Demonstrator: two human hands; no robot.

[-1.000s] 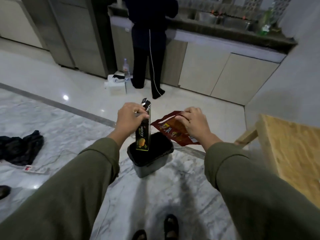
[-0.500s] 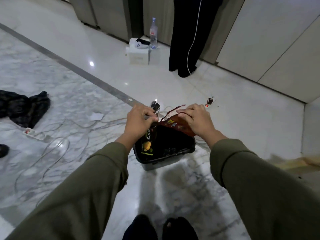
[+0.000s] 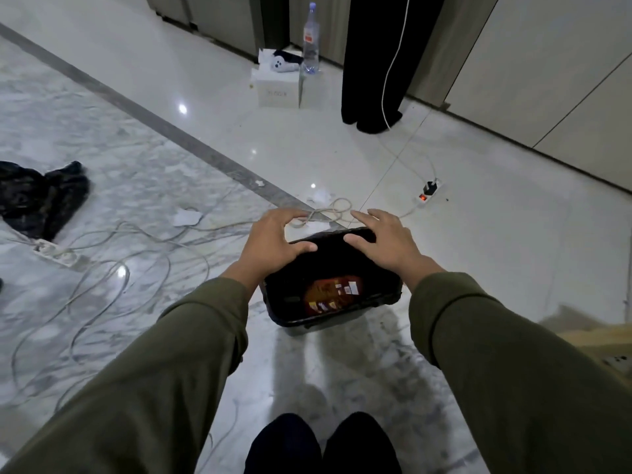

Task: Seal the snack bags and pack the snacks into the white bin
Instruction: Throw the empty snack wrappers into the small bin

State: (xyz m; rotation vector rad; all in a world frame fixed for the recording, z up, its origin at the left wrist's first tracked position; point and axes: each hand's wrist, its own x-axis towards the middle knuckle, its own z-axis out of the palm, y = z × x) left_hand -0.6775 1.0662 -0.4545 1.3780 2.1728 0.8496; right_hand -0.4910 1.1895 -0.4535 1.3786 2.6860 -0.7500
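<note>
The bin (image 3: 342, 311), dark inside, stood on the marble floor (image 3: 478, 213) at the centre of the frame. A red-brown snack bag (image 3: 333, 294) lay flat in its bottom; beside it, to the left, was a darker shape too dim to tell. Both hands hovered above the bin's far rim. The left hand (image 3: 273, 242) had its grip spread and empty, thumb pointing right. The right hand (image 3: 381, 241) was likewise spread, holding nothing, thumb pointing left. White cables (image 3: 143, 248) sprawled across the floor left of the bin. A power strip (image 3: 429, 193) lay to the upper right. A dark cloth (image 3: 41, 196) sat at the left edge, and a bottle (image 3: 310, 39) stood on a white box (image 3: 277, 92) at the top.
</note>
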